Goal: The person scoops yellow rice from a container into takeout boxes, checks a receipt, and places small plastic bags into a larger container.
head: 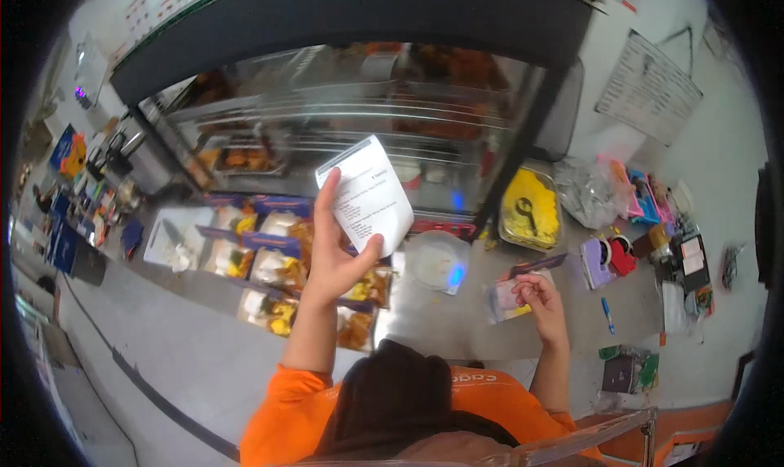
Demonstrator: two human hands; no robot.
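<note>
A white printed paper slip point(375, 197) is held up between the thumb and fingers of my left hand point(340, 246). It bears lines of writing. Below and around that forearm, several open meal boxes point(269, 268) with rice, yellow food and brown fried pieces sit in rows on the metal counter. My right hand point(539, 298), its fingers curled, hovers at or touches a small clear packet and open box point(507, 298) with a dark lid flap; whether it grips anything is unclear. A round clear plastic container point(438, 261) stands between my hands.
Ahead rises a glass-fronted food display cabinet point(343, 117) with a dark frame. On the right are a tub of yellow food with a dark spoon point(530, 212), plastic bags point(591, 191), a tape dispenser point(606, 258) and a blue pen point(607, 315). A white tray point(162, 240) stands left.
</note>
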